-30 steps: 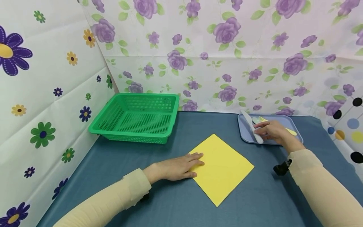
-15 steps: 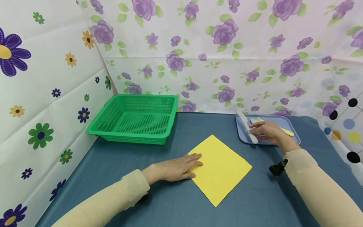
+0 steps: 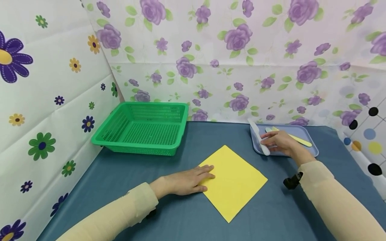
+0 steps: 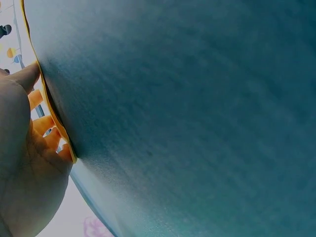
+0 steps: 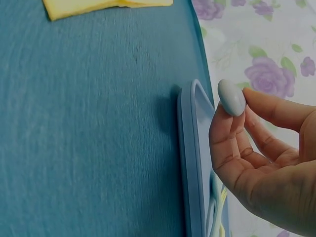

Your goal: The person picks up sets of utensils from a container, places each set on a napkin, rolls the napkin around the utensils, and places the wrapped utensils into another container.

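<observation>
My right hand (image 3: pixel 278 142) pinches a white knife (image 3: pixel 258 137) between thumb and fingers, at the left end of a blue-grey tray (image 3: pixel 312 147). In the right wrist view the knife's rounded pale handle end (image 5: pixel 231 98) stands above the tray's rim. A yellow fork (image 3: pixel 301 140) lies on the tray beside the pale bowl of a spoon (image 3: pixel 267 130); my hand covers part of both. With fingers spread, my left hand (image 3: pixel 188 180) rests on the left corner of a square yellow napkin (image 3: pixel 233 184), set like a diamond on the table. Its underside and thumb show in the left wrist view.
A green perforated basket (image 3: pixel 140 149) stands at the back left of the blue-covered table (image 3: pixel 169 221). Flowered sheets (image 3: pixel 211 43) hang behind and to the left. A spotted sheet (image 3: pixel 362 147) borders the right side.
My right hand and the knife have moved slightly left across the tray, and more of the fork now shows. The left hand stays on the napkin. The head view has shifted a little.
</observation>
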`<action>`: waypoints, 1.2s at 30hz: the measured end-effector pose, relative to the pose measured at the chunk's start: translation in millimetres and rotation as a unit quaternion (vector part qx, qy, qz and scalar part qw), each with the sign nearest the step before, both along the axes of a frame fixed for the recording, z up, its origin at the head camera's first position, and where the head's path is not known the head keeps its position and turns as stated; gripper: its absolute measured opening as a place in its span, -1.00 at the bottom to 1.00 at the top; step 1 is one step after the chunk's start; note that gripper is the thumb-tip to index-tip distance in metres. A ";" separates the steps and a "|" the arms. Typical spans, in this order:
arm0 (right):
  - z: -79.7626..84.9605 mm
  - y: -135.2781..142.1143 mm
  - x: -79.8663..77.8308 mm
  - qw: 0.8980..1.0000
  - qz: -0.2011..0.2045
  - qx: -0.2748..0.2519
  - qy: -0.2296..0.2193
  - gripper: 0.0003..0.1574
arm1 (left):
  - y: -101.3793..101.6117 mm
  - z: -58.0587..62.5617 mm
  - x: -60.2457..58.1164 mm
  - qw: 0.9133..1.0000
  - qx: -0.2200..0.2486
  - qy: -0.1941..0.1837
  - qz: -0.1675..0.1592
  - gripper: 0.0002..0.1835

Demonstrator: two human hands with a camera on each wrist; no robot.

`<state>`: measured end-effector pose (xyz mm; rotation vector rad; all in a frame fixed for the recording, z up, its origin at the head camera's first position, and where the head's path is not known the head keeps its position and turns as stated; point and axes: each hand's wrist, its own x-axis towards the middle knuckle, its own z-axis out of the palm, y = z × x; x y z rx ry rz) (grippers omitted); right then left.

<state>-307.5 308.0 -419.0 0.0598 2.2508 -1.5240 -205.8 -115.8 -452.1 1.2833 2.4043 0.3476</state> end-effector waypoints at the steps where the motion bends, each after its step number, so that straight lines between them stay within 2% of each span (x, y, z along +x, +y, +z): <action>1: 0.2 -1.2 0.6 1.000 0.002 -0.001 -0.001 -0.27 | -0.1 0.0 0.0 1.000 0.001 -0.001 0.000 -0.38; 11: 1.1 -13.1 3.9 1.000 0.013 -0.015 0.002 -0.25 | -1.2 0.6 0.4 1.000 0.003 0.003 0.000 -0.38; 23: -2.9 -31.4 7.9 0.999 0.016 -0.033 -0.001 -0.32 | -4.3 -1.3 3.9 1.000 0.009 0.001 0.003 -0.39; 36: -6.5 -36.7 8.8 0.999 0.018 -0.042 0.005 -0.33 | -1.5 -2.9 2.8 1.000 0.015 0.003 -0.001 -0.39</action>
